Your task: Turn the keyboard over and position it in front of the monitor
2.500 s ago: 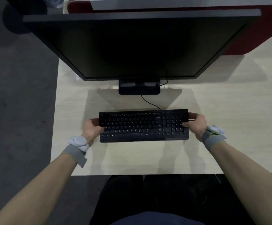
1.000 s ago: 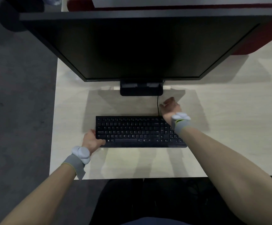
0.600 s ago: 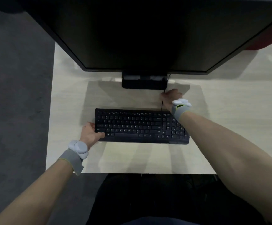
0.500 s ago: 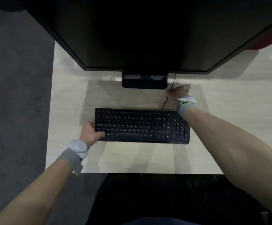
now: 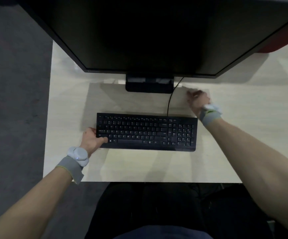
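Observation:
A black keyboard [image 5: 146,131] lies keys up on the pale desk [image 5: 139,164], straight in front of the black monitor [image 5: 150,35] and its stand [image 5: 149,84]. My left hand [image 5: 92,138] grips the keyboard's left end, thumb on the lower-left keys. My right hand [image 5: 197,99] is blurred, over the desk behind the keyboard's right end, to the right of the black cable [image 5: 170,99]. It is off the cable, and its fingers look loosely spread with nothing in them.
The cable runs from the keyboard's back edge up under the monitor. The desk's left edge meets grey floor [image 5: 14,100]. A red panel [image 5: 281,40] shows at the far right behind the monitor. My legs are under the desk's front edge.
My right hand left the keyboard's right end, reached to the cable behind it, then swung right, away from the cable. The keyboard shifted slightly. My left hand kept its grip.

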The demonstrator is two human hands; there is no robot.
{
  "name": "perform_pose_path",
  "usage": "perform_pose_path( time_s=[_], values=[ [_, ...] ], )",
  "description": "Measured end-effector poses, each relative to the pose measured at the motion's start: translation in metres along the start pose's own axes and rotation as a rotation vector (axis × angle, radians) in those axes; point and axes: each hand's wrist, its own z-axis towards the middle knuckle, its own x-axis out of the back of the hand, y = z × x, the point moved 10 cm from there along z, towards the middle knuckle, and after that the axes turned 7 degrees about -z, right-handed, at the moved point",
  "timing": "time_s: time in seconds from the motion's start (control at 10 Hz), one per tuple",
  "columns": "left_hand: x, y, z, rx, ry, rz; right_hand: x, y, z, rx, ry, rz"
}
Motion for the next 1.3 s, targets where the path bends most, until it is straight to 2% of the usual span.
perform_pose_path(
  time_s=[0.3, 0.5, 0.6, 0.7, 1.0, 1.2, 1.3],
  values=[
    [0.0, 0.011, -0.022, -0.053, 0.044, 0.029, -0.029, 0.119, -0.081, -0.164, -0.001, 0.278],
    [-0.006, 0.001, -0.021, 0.091, -0.038, -0.139, -0.042, 0.13, -0.093, -0.275, 0.0, 0.593],
    [-0.012, -0.016, 0.002, 0.129, -0.072, -0.212, -0.04, 0.123, -0.084, -0.263, 0.001, 0.626],
    [-0.015, -0.033, 0.02, 0.153, -0.079, -0.239, -0.037, 0.119, -0.086, -0.255, -0.005, 0.588],
    [-0.012, -0.018, 0.007, 0.121, -0.103, -0.176, -0.03, 0.1, -0.099, -0.159, -0.019, 0.359],
    [-0.004, 0.006, -0.029, 0.146, -0.083, 0.142, -0.029, 0.1, -0.112, -0.188, -0.084, 0.045],
    [-0.009, 0.019, -0.027, 0.044, -0.095, 0.16, -0.028, 0.102, -0.116, -0.091, -0.117, -0.117]
  ],
)
